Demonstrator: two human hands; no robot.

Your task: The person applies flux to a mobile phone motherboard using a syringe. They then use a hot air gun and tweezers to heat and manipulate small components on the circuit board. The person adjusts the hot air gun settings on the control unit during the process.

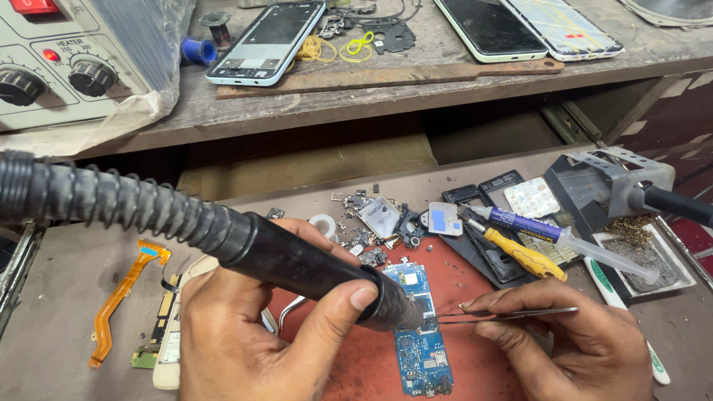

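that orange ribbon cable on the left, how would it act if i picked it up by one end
The orange flex cable looks thin and flat with bends along it, so it would probably droop and feel very light. Its end connector seems delicate, so a sharp fold might crease it.

The circuit board [420, 338] lies on the mat [371, 364], near centre; the flex cable [119, 297] lies left; the screwdriver [520, 252] right; the phones [267, 41] far, on the counter [371, 104].

Head camera – looks steeply down, forward, close over workbench [67, 297] – single view.

Three phone screens [267, 41] [490, 26] [564, 26] flat on the upper shelf
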